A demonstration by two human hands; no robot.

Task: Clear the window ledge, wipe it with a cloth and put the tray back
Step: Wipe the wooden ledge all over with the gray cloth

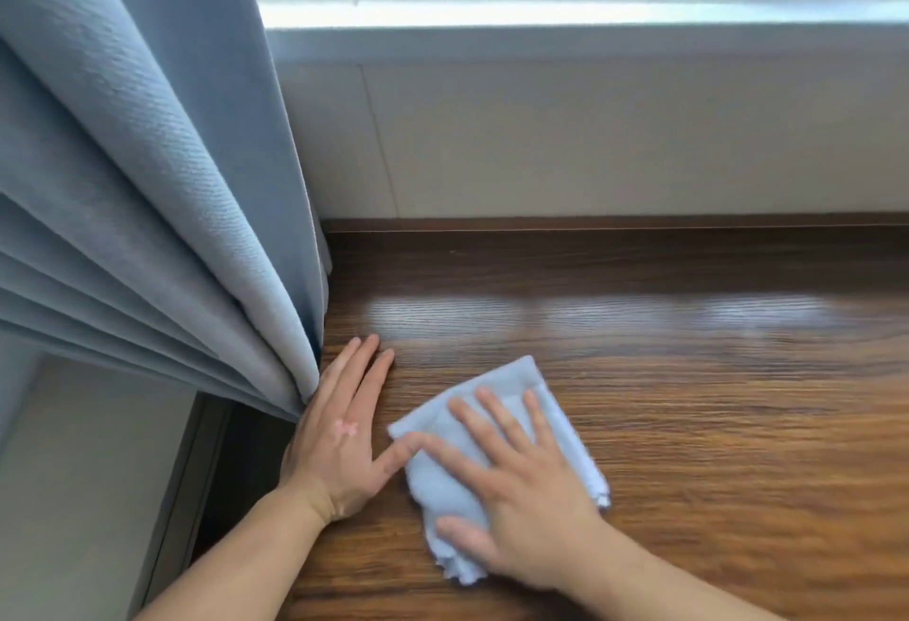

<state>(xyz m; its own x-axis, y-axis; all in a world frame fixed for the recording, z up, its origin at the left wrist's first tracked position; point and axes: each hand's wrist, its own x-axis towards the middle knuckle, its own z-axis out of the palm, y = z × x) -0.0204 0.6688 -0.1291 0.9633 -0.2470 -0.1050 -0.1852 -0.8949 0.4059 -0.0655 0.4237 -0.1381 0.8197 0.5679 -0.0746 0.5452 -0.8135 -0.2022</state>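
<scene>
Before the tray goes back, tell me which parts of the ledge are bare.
The wooden ledge is bare along the back by the cream wall panel and across its whole right side. The near left corner is crowded: the left hand lies flat against the curtain, and the right hand presses the blue cloth beside it.

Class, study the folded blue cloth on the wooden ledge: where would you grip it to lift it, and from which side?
Pinch the cloth's far corner from above: it lies flat and bare beyond the right hand's fingertips, away from the left hand and curtain.
</scene>
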